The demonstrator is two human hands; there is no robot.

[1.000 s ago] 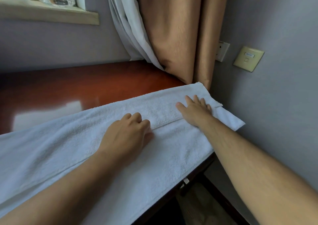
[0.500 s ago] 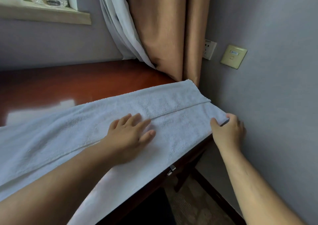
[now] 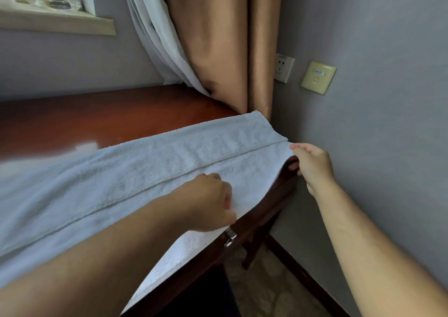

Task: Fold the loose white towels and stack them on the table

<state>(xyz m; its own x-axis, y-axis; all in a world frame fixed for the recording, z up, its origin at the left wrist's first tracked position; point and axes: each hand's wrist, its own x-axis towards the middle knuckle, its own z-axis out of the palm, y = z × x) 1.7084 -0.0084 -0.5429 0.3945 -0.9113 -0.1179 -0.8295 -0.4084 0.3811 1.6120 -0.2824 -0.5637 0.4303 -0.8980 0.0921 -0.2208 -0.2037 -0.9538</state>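
Towel [image 3: 145, 171]: white, folded lengthwise, long fold line visible. Lies across dark wooden surface [image 3: 97, 118], near edge overhanging front. Right hand [image 3: 315, 166]: fingers curled, pinching towel's right end at surface's right corner. Left hand [image 3: 208, 202]: fingers curled, gripping towel's near edge at surface front. Tan curtain [image 3: 218, 38] and wall socket [image 3: 283, 68] behind.

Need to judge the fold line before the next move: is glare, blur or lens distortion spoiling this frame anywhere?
Head view: pale glare lies on the table beyond the towel at left, clear of it. Head view: the towel turns soft toward the left edge, crisper by the right hand and left hand. Head view: wide-angle bending tilts the curtain and wall.
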